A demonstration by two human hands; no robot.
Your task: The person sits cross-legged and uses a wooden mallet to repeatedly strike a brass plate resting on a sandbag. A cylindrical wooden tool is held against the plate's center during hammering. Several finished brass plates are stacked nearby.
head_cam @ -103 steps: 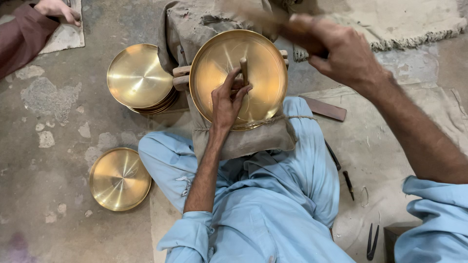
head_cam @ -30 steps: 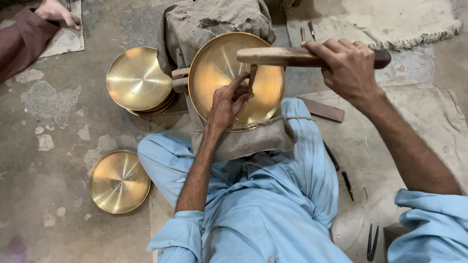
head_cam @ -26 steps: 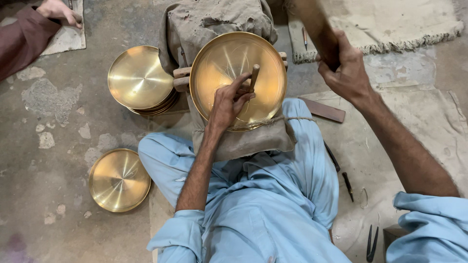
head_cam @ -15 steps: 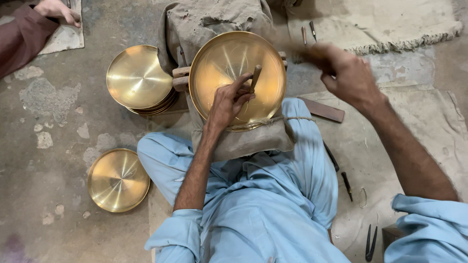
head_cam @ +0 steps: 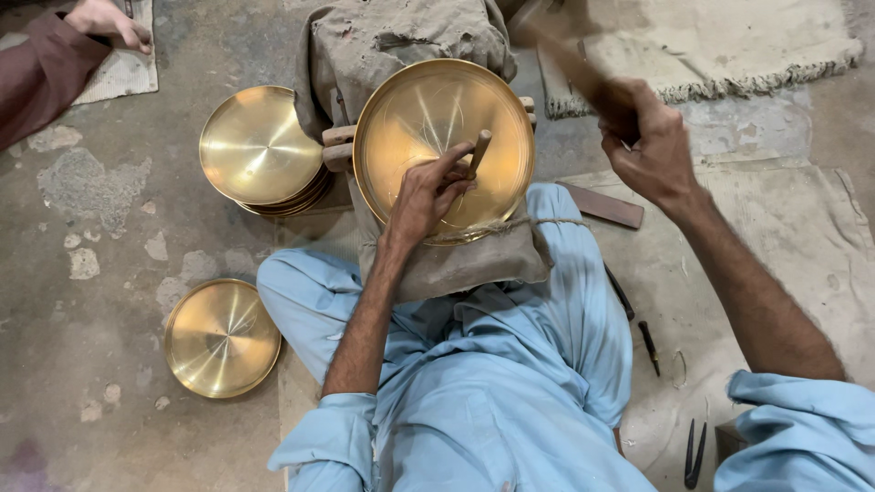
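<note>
Head view: left hand (head_cam: 421,193) grip clenched on punch (head_cam: 478,155) against brass plate (head_cam: 444,146); right hand (head_cam: 649,146) grip clenched on blurred mallet (head_cam: 565,56).

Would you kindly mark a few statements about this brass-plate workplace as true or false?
1. The left hand holds a short rod-shaped punch against the large round brass plate. True.
2. The right hand rests flat on the floor. False: it is raised, gripping a blurred wooden mallet.
3. A stack of brass plates sits beside the large plate. True.
4. The single brass plate on the floor lies on the fringed mat. False: it lies on bare concrete, far from the mat.
</note>
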